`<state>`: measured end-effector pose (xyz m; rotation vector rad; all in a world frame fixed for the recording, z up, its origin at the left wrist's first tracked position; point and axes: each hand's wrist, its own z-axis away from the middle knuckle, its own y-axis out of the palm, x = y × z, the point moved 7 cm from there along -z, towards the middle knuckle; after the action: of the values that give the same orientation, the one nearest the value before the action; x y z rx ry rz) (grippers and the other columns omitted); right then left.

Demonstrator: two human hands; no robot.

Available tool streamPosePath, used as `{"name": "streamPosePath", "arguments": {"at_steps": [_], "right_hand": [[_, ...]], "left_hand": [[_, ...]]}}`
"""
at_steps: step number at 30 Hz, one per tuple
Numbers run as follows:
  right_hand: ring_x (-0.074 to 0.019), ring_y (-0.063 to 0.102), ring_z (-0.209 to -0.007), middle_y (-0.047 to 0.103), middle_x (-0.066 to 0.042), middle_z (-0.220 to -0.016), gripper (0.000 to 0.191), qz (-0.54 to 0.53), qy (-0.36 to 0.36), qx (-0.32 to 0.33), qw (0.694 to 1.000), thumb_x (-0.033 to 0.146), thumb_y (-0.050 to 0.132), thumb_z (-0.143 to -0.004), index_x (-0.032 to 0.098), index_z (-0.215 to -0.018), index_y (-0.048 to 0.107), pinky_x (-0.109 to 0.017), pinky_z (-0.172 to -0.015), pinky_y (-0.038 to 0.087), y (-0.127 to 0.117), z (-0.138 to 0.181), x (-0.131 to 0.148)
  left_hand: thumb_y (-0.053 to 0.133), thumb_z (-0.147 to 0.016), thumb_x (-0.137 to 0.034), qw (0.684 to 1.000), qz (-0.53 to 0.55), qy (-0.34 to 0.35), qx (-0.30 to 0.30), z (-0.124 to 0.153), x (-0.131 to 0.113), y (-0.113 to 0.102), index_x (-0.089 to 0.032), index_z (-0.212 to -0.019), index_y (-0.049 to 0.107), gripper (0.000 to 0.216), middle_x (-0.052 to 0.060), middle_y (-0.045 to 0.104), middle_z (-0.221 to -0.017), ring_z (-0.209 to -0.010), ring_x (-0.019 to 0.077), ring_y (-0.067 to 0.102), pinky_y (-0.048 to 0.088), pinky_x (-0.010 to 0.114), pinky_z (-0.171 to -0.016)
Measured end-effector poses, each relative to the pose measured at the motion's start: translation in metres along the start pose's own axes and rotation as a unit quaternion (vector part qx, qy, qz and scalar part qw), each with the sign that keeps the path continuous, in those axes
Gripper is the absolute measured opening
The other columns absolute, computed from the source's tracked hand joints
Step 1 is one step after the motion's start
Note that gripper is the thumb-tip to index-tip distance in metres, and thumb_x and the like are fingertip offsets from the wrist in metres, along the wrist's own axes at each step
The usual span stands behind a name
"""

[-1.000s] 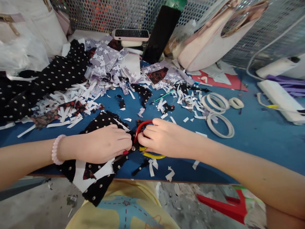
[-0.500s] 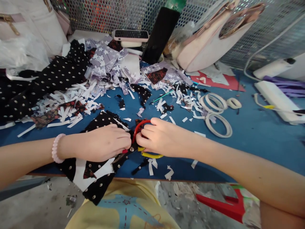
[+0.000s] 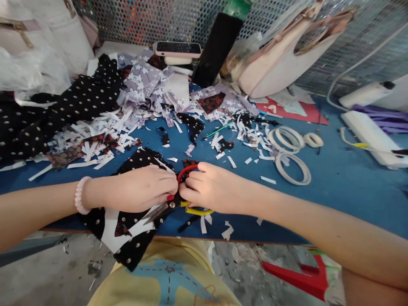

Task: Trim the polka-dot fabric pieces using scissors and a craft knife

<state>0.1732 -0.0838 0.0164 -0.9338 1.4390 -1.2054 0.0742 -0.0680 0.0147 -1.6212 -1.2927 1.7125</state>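
My right hand (image 3: pixel 219 187) is closed around the red and yellow handles of a pair of scissors (image 3: pixel 172 205). The blades point down and left, lying over a white paper strip on black dotted fabric (image 3: pixel 130 254). My left hand (image 3: pixel 137 187), fingers bent together, grips this fabric right beside the pivot; its fingertips are mostly hidden, apart from one red nail. White paper and a small dark floral scrap (image 3: pixel 122 230) lie on the cloth, which hangs over the table's front edge.
Paper strips (image 3: pixel 95 127) and cloth scraps are heaped across the blue table (image 3: pixel 344 191). Tape rolls (image 3: pixel 293 168) lie to the right. Behind stand a black bottle (image 3: pixel 216 49), a phone (image 3: pixel 177 49) and a pale handbag (image 3: pixel 270 68). Black dotted cloth (image 3: pixel 79 102) lies at left.
My right hand has shifted slightly left and down with the scissors, closer to my left hand. More of the blades now shows below my left fingers. The whole view has moved a little.
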Motion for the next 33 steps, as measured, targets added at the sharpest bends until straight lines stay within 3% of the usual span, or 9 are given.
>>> {"name": "streamPosePath", "arguments": {"at_steps": [5, 8, 10, 12, 14, 16, 18, 27, 33], "right_hand": [[-0.0171, 0.052, -0.064, 0.059, -0.002, -0.067, 0.027, -0.004, 0.058, -0.008, 0.998, 0.034, 0.041, -0.101, 0.014, -0.091, 0.058, -0.031, -0.063, 0.022, -0.007, 0.018, -0.017], [-0.017, 0.055, -0.065, 0.063, -0.004, -0.069, 0.022, 0.002, 0.114, -0.017, 0.993, 0.029, 0.045, -0.099, 0.013, -0.09, 0.058, -0.03, -0.065, 0.026, -0.006, 0.038, -0.031], [-0.0177, 0.058, -0.066, 0.067, -0.006, -0.075, 0.018, 0.008, 0.161, -0.027, 0.987, 0.026, 0.046, -0.098, 0.014, -0.092, 0.058, -0.03, -0.066, 0.029, -0.002, 0.052, -0.041], [-0.0186, 0.06, -0.067, 0.069, -0.007, -0.076, 0.017, 0.02, 0.216, -0.039, 0.975, 0.026, 0.046, -0.097, 0.014, -0.094, 0.059, -0.03, -0.067, 0.031, 0.003, 0.065, -0.052], [-0.0192, 0.061, -0.065, 0.07, -0.007, -0.074, 0.02, 0.024, 0.264, -0.051, 0.963, 0.029, 0.047, -0.096, 0.014, -0.096, 0.059, -0.031, -0.068, 0.034, 0.008, 0.075, -0.063], [-0.02, 0.061, -0.062, 0.07, -0.007, -0.072, 0.021, 0.022, 0.301, -0.046, 0.952, 0.031, 0.048, -0.095, 0.014, -0.097, 0.059, -0.031, -0.067, 0.035, 0.013, 0.083, -0.071], [-0.0208, 0.061, -0.062, 0.07, -0.007, -0.07, 0.022, 0.017, 0.325, -0.034, 0.945, 0.033, 0.049, -0.094, 0.014, -0.098, 0.06, -0.031, -0.066, 0.036, 0.018, 0.087, -0.077], [-0.0205, 0.061, -0.062, 0.07, -0.007, -0.07, 0.024, 0.008, 0.355, -0.006, 0.935, 0.036, 0.049, -0.093, 0.015, -0.095, 0.061, -0.031, -0.064, 0.035, 0.029, 0.091, -0.084], [-0.0226, 0.057, -0.058, 0.065, -0.006, -0.06, 0.028, 0.028, 0.406, -0.003, 0.914, 0.038, 0.047, -0.093, 0.014, -0.095, 0.063, -0.032, -0.061, 0.034, 0.025, 0.099, -0.095]], "left_hand": [[0.037, -0.097, -0.016, 0.983, 0.091, -0.118, -0.107, 0.005, 0.02, -0.016, -0.019, -0.087, 0.046, 0.014, 0.001, 0.054, -0.081, -0.071, 0.0128, 0.051, 0.045, 0.024, -0.066], [0.039, -0.093, -0.012, 0.95, -0.005, -0.149, -0.274, 0.019, 0.026, -0.044, -0.018, -0.099, 0.047, 0.012, 0.008, 0.054, -0.1, -0.093, 0.0178, 0.054, 0.048, 0.032, -0.081], [0.041, -0.09, -0.009, 0.933, -0.091, -0.132, -0.322, 0.025, 0.02, -0.058, -0.017, -0.11, 0.048, 0.022, 0.014, 0.052, -0.118, -0.114, 0.0244, 0.049, 0.044, 0.041, -0.095], [0.045, -0.09, -0.009, 0.956, -0.113, -0.07, -0.263, 0.022, 0.01, -0.06, -0.02, -0.109, 0.053, 0.024, 0.011, 0.058, -0.114, -0.111, 0.0242, 0.053, 0.042, 0.043, -0.096], [0.05, -0.09, -0.01, 0.992, -0.051, 0.004, -0.112, 0.014, 0.0, -0.047, -0.025, -0.107, 0.06, 0.025, 0.007, 0.066, -0.108, -0.106, 0.0208, 0.059, 0.044, 0.037, -0.095], [0.056, -0.09, -0.013, 0.999, 0.01, 0.048, 0.02, 0.013, -0.007, -0.031, -0.03, -0.108, 0.066, 0.027, 0.004, 0.07, -0.111, -0.111, 0.0195, 0.061, 0.042, 0.034, -0.099], [0.061, -0.09, -0.016, 0.995, 0.035, 0.06, 0.077, 0.013, -0.008, -0.021, -0.033, -0.115, 0.067, 0.031, 0.004, 0.069, -0.122, -0.122, 0.0203, 0.057, 0.038, 0.035, -0.107], [0.051, -0.098, -0.023, 0.992, -0.067, 0.072, 0.085, 0.018, 0.009, -0.011, -0.03, -0.131, 0.061, 0.036, 0.003, 0.057, -0.142, -0.139, 0.02, 0.043, 0.023, 0.039, -0.121], [0.062, -0.089, -0.046, 0.984, -0.163, 0.005, 0.074, 0.022, 0.022, -0.01, -0.025, -0.15, 0.037, 0.069, 0.01, 0.039, -0.154, -0.147, 0.0322, 0.027, 0.01, 0.056, -0.121]]}}
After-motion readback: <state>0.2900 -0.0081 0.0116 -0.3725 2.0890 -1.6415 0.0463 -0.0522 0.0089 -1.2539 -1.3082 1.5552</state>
